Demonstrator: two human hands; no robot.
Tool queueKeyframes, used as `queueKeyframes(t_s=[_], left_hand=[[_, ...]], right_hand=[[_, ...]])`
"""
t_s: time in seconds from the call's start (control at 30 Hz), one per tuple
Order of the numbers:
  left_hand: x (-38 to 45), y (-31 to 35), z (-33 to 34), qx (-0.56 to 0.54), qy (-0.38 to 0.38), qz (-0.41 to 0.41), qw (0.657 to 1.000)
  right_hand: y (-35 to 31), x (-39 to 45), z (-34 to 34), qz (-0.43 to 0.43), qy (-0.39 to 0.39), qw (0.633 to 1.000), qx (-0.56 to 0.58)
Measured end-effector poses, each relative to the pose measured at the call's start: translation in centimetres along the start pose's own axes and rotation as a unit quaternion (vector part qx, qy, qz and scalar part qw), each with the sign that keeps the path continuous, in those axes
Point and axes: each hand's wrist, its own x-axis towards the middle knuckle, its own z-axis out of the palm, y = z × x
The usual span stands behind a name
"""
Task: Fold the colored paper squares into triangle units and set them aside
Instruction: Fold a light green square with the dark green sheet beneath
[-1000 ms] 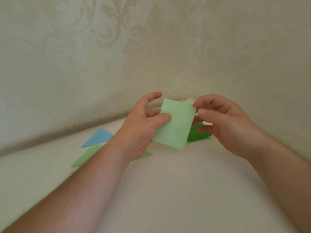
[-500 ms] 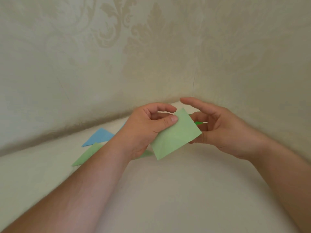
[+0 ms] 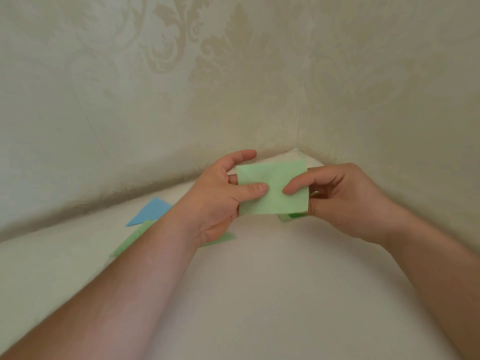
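A light green paper square (image 3: 274, 181) is held flat in the air above the white surface, facing me. My left hand (image 3: 218, 198) pinches its left edge, thumb on the front and fingers behind. My right hand (image 3: 345, 198) pinches its right edge the same way. A blue folded triangle (image 3: 150, 210) and a light green folded triangle (image 3: 132, 239) lie on the surface to the left, partly under my left forearm. A dark green paper (image 3: 296, 215) peeks out below the held square.
The white surface (image 3: 259, 294) runs into a corner of two walls with pale patterned wallpaper (image 3: 233, 87) just behind my hands. Another light green paper tip (image 3: 223, 237) shows under my left wrist.
The square was tilted and held mainly by my left hand half a second ago. Now it is turned level, and my right hand has closed onto its right edge.
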Motion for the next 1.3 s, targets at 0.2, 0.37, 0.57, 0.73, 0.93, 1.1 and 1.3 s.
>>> queueKeyframes(t_s=[0.2, 0.37, 0.57, 0.73, 0.93, 1.1, 1.3], left_hand=[[0.0, -0.1, 0.0, 0.024, -0.005, 0.015, 1.0], [-0.1, -0.4, 0.1, 0.071, -0.003, 0.033, 0.997], [-0.4, -0.4, 0.5, 0.105, -0.012, 0.031, 0.994], [-0.8, -0.9, 0.9, 0.239, -0.001, 0.102, 0.966], [-0.8, -0.7, 1.0, 0.219, -0.019, 0.066, 0.973], [-0.5, -1.4, 0.9, 0.179, -0.034, 0.029, 0.983], [-1.0, -1.3, 1.3, 0.229, -0.065, 0.028, 0.971]], right_hand=[[-0.1, 0.0, -0.1, 0.008, -0.009, 0.999, -0.049], [0.2, 0.2, -0.1, -0.008, 0.002, 1.0, -0.028], [-0.1, 0.3, -0.1, -0.016, -0.001, 1.0, 0.01], [0.5, 0.4, -0.1, 0.045, 0.002, 0.993, 0.108], [0.1, 0.4, 0.2, 0.038, 0.021, 0.994, 0.098], [0.1, 0.4, 0.3, 0.007, 0.002, 0.995, 0.098], [-0.2, 0.3, 0.4, 0.044, 0.026, 0.996, 0.075]])
